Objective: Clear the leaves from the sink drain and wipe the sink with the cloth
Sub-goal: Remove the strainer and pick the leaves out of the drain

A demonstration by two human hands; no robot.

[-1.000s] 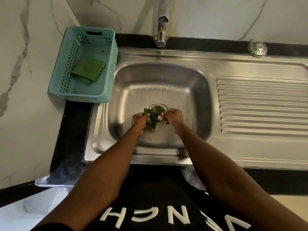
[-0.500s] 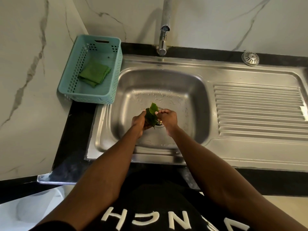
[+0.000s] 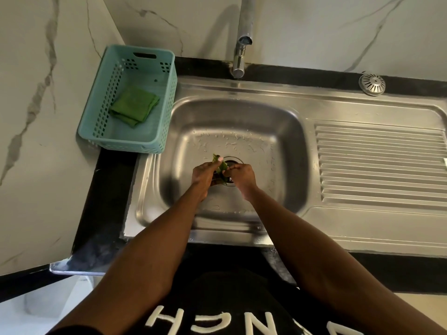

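Observation:
Both of my hands are down in the steel sink [image 3: 285, 146], right over the drain [image 3: 232, 161]. My left hand [image 3: 204, 176] is closed around a small bunch of green leaves [image 3: 221, 166], with one leaf tip poking out above the fingers. My right hand [image 3: 242, 176] pinches the same bunch from the right side. The hands cover most of the drain, so I cannot tell whether leaves remain in it. A folded green cloth [image 3: 134, 106] lies in the teal basket [image 3: 154, 146] to the left of the sink.
The tap [image 3: 240, 56] rises behind the basin. A ribbed draining board [image 3: 379, 165] extends to the right, and a round metal drain strainer [image 3: 372, 84] lies at its back edge. Marble walls close in at the left and back. Water droplets dot the basin floor.
The leaves have been gathered off the drain into a tighter bunch held mostly in my left hand. The drain rim now shows behind the fingers.

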